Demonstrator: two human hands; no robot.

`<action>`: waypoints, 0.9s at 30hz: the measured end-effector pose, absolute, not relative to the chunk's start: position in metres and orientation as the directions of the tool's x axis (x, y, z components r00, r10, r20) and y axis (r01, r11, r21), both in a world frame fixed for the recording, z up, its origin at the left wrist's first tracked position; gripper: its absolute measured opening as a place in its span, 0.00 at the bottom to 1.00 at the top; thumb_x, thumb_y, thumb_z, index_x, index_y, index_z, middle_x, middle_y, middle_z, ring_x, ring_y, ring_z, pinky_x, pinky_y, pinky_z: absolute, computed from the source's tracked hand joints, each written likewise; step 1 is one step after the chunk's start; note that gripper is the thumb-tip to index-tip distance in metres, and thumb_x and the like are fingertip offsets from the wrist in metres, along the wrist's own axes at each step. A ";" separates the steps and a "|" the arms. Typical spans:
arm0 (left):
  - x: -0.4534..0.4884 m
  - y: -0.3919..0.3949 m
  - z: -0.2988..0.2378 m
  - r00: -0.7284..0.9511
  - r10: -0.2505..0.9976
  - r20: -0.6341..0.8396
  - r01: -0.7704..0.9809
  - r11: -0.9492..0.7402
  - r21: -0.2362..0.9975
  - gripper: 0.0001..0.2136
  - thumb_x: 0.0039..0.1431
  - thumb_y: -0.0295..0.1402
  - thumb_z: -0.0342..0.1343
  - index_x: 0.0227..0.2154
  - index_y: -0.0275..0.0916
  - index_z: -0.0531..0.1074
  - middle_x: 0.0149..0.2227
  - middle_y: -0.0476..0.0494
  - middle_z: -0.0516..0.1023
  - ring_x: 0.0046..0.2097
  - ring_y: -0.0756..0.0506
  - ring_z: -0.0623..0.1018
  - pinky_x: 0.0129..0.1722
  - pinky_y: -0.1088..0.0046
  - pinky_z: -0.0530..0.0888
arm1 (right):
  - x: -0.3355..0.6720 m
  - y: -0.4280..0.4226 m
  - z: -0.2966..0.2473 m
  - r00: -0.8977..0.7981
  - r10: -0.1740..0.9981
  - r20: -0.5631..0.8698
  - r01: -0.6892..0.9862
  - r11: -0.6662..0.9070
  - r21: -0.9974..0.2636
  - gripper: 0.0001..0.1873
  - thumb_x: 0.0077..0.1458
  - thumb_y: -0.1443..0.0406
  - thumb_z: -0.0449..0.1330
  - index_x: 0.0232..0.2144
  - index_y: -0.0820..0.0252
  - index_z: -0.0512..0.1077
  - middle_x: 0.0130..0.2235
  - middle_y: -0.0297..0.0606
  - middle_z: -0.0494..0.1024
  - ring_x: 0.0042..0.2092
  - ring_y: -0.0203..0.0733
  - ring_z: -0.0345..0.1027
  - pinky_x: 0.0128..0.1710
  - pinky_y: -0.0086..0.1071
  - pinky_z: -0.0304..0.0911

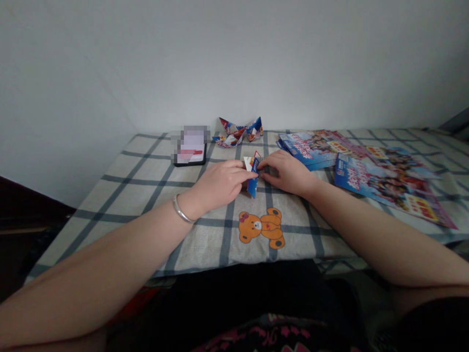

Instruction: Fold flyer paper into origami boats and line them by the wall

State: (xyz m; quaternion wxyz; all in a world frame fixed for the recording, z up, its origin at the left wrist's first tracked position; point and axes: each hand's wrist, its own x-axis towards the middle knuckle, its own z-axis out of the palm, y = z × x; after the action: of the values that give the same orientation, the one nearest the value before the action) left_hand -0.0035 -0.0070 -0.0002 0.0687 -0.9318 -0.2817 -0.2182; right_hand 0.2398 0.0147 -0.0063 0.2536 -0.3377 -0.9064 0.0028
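A small piece of folded printed paper [252,186], blue with white and red parts, stands between my hands above the checked tablecloth. My left hand [225,182] has its fingers closed on the paper's left side. From the right, my right hand [286,171] pinches the paper's upper right edge with thumb and fingertips. Behind them, near the wall, sit folded paper shapes [240,133] of the same colourful print, with pointed corners standing up.
A phone [191,146] with a lit, blurred screen lies at the back left. Several printed flyers [388,186] are spread on the right. The checked tablecloth [146,195] bears a printed orange bear [256,228] near the front edge. A white wall [234,58] stands behind.
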 end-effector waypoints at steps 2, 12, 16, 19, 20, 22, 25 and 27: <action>-0.004 -0.004 -0.003 0.740 0.491 0.459 0.561 -0.828 -0.019 0.19 0.61 0.23 0.49 0.51 0.38 0.78 0.46 0.37 0.79 0.49 0.42 0.77 0.50 0.60 0.77 | 0.239 0.014 -0.005 -0.660 0.608 0.442 0.590 0.783 -0.197 0.10 0.59 0.65 0.60 0.43 0.60 0.76 0.42 0.43 0.81 0.46 0.48 0.71 0.50 0.42 0.63; -0.005 -0.005 0.001 0.726 0.477 0.494 0.611 -0.778 -0.147 0.10 0.66 0.33 0.55 0.45 0.41 0.79 0.39 0.43 0.80 0.46 0.40 0.75 0.46 0.60 0.74 | 0.238 0.016 -0.003 -0.796 0.447 0.408 0.343 0.888 -0.306 0.21 0.60 0.51 0.61 0.45 0.61 0.76 0.45 0.46 0.81 0.50 0.48 0.72 0.55 0.45 0.62; -0.003 -0.014 0.007 0.680 0.501 0.535 0.685 -0.694 -0.222 0.09 0.65 0.33 0.55 0.36 0.40 0.80 0.37 0.41 0.76 0.49 0.37 0.73 0.47 0.56 0.72 | 0.237 0.016 -0.003 -0.812 0.436 0.388 0.324 0.890 -0.321 0.24 0.58 0.48 0.62 0.47 0.60 0.75 0.46 0.45 0.81 0.50 0.47 0.72 0.55 0.44 0.61; -0.001 -0.018 0.009 0.657 0.475 0.585 0.699 -0.675 -0.237 0.09 0.64 0.35 0.57 0.31 0.40 0.79 0.44 0.40 0.76 0.55 0.35 0.70 0.53 0.52 0.69 | 0.237 0.015 -0.003 -0.809 0.439 0.391 0.336 0.891 -0.305 0.19 0.60 0.53 0.62 0.46 0.60 0.75 0.45 0.43 0.81 0.49 0.46 0.72 0.54 0.44 0.62; -0.001 -0.018 0.009 0.662 0.458 0.594 0.690 -0.682 -0.242 0.08 0.64 0.35 0.57 0.31 0.40 0.79 0.47 0.41 0.76 0.58 0.35 0.69 0.55 0.51 0.67 | 0.237 0.014 -0.002 -0.806 0.441 0.394 0.342 0.891 -0.297 0.16 0.61 0.56 0.62 0.46 0.59 0.75 0.45 0.43 0.81 0.49 0.45 0.72 0.54 0.43 0.62; -0.001 -0.016 0.008 0.682 0.431 0.591 0.660 -0.711 -0.243 0.08 0.65 0.35 0.57 0.33 0.41 0.78 0.48 0.43 0.77 0.58 0.35 0.70 0.56 0.51 0.67 | 0.236 0.013 -0.001 -0.795 0.454 0.402 0.368 0.888 -0.276 0.11 0.62 0.61 0.59 0.44 0.59 0.76 0.43 0.43 0.81 0.47 0.44 0.72 0.52 0.42 0.64; -0.002 -0.013 0.006 0.691 0.470 0.549 0.651 -0.735 -0.189 0.07 0.66 0.34 0.55 0.35 0.40 0.76 0.41 0.45 0.81 0.49 0.40 0.76 0.51 0.56 0.70 | 0.236 0.012 0.000 -0.760 0.493 0.424 0.431 0.870 -0.239 0.09 0.62 0.65 0.57 0.38 0.60 0.77 0.39 0.43 0.81 0.44 0.44 0.73 0.49 0.41 0.65; -0.002 -0.012 0.004 0.633 0.563 0.531 0.706 -0.701 -0.098 0.05 0.65 0.32 0.55 0.36 0.38 0.74 0.36 0.45 0.80 0.39 0.43 0.78 0.42 0.62 0.73 | 0.237 0.012 -0.001 -0.735 0.524 0.430 0.479 0.850 -0.217 0.09 0.61 0.66 0.57 0.35 0.60 0.77 0.36 0.43 0.81 0.42 0.45 0.72 0.47 0.40 0.66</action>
State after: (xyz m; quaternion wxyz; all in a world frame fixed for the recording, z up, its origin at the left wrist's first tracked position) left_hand -0.0019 -0.0117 0.0039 0.1503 -0.8910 -0.3562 -0.2378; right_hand 0.2370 0.0120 -0.0005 0.2446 -0.2697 -0.9303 0.0455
